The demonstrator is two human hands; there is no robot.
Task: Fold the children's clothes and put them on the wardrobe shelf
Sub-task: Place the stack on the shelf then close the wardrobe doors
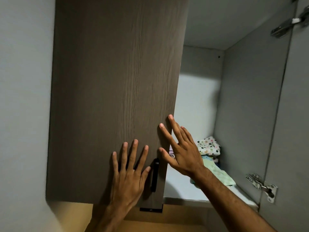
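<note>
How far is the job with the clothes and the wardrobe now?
Done: folded clothes lie on the shelf. In hand: left hand lies flat on the brown door; right hand is spread at its edge, both empty. Left: the wardrobe stands open.

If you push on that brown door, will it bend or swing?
The door looks like a stiff wood-grain board, so it probably won't bend. Metal hinges show on the open side, so it likely swings. Both the left hand and right hand are spread flat, suggesting a push moves it easily.
</note>
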